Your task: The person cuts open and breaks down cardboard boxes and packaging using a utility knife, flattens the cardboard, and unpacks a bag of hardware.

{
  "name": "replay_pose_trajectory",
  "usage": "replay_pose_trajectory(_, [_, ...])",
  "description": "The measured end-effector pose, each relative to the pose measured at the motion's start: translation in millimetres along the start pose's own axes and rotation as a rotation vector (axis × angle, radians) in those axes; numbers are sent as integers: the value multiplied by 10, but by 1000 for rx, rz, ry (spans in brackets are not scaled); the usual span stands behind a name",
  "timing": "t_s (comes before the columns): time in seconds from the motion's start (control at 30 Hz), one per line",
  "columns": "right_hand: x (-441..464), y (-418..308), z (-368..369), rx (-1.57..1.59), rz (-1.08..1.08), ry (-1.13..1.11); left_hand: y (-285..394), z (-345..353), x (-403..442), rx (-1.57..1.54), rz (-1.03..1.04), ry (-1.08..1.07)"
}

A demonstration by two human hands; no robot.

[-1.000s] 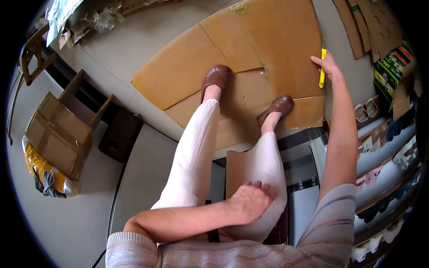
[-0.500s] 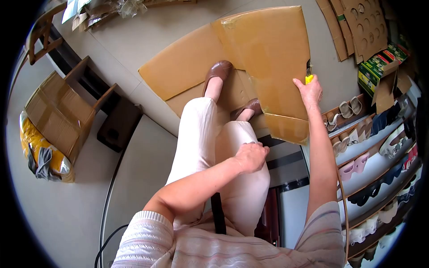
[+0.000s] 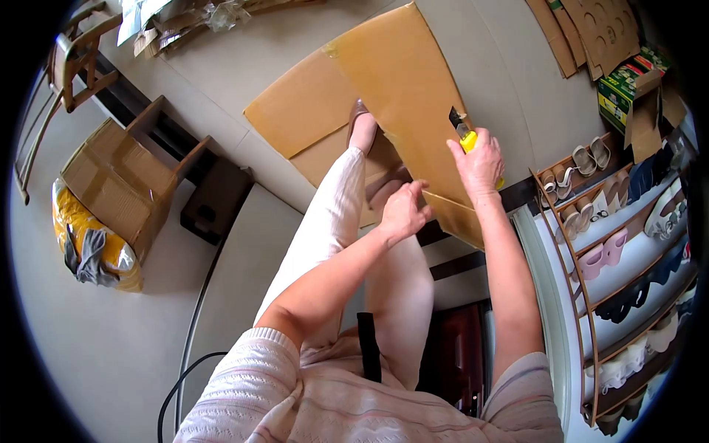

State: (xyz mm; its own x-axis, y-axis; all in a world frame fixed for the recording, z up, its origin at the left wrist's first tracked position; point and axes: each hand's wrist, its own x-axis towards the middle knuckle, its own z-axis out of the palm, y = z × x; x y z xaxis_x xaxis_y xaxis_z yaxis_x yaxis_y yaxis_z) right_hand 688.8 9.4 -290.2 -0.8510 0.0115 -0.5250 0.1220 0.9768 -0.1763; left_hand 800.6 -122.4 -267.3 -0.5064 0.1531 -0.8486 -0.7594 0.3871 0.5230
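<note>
My right hand (image 3: 481,164) grips a yellow box cutter (image 3: 468,140), its dark blade pointing up and away, close to the right edge of the cardboard sheet (image 3: 406,81). A small brownish scrap shows beside the blade. My left hand (image 3: 405,214) is over my knee with fingers apart, its fingertips by the near inner edge of the sheet's right panel; whether they touch is unclear. One brown shoe (image 3: 359,118) rests on the cardboard, partly covered by the right panel. The other foot is mostly hidden behind my left hand.
A shoe rack (image 3: 591,295) with several pairs stands at the right, below a green box (image 3: 617,100). More cardboard (image 3: 602,29) leans at the upper right. On the left are a taped carton (image 3: 111,184), a yellow package (image 3: 92,247) and a wooden chair (image 3: 81,59).
My right hand has moved left with the box cutter, its blade now off the cardboard's edge. My left hand went from my knee up to the sheet. The right panel has shifted left and looks narrower.
</note>
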Motion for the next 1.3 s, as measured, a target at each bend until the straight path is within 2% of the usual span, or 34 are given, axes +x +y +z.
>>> replay_pose_trajectory(0.07, [-81,-62,-2,56,-16,-17,-2,-27,38,-233,-144,1])
replay_pose_trajectory(0.2, [-271,-151,105,147,-103,35,-183,152,-7,-468,-124,60])
replay_pose_trajectory(0.27, [-383,-289,95,147,-49,-22,-232,179,44,-528,-76,96])
replay_pose_trajectory(0.33, [-431,-286,216,229,-87,-10,-267,171,93,-467,-77,117])
replay_pose_trajectory(0.43, [-501,-326,250,243,-25,-91,-176,105,91,-404,-145,115])
replay_pose_trajectory(0.53, [-473,-290,375,302,1,-148,-133,200,131,-240,-99,183])
replay_pose_trajectory(0.57, [-470,-288,364,322,24,-181,-313,277,226,-217,-75,167])
replay_pose_trajectory(0.6, [-477,-297,343,342,58,-216,-449,306,289,-304,18,162])
replay_pose_trajectory(0.67, [-520,-343,395,390,98,-288,-760,337,337,-478,184,120])
replay_pose_trajectory(0.7, [-561,-366,459,404,113,-336,-649,176,227,-565,231,67])
replay_pose_trajectory(0.73, [-607,-410,496,416,119,-389,-610,63,161,-632,174,-26])
replay_pose_trajectory(0.8, [-724,-582,574,407,114,-324,-722,-75,100,-689,-5,-126])
replay_pose_trajectory(0.87, [-878,-654,816,344,93,-289,-854,-279,53,-858,3,-215])
replay_pose_trajectory(0.9, [-931,-774,754,316,142,-319,-885,-442,-27,-753,-71,-251])
replay_pose_trajectory(0.93, [-969,-886,741,317,184,-339,-886,-596,-79,-888,-21,-321])
replay_pose_trajectory(1.0, [-1067,-966,877,320,116,-356,-902,-948,-135,-1035,-166,-343])
replay_pose_trajectory(1.1, [-1262,-1105,1183,221,58,-359,-889,-1256,-164,-997,-231,3])
replay_pose_trajectory(1.23, [-1427,-1358,1460,156,81,-392,-1214,-1270,108,-939,-215,239])
replay_pose_trajectory(1.3, [-1419,-1409,1486,153,74,-457,-1372,-1281,196,-897,-174,280])
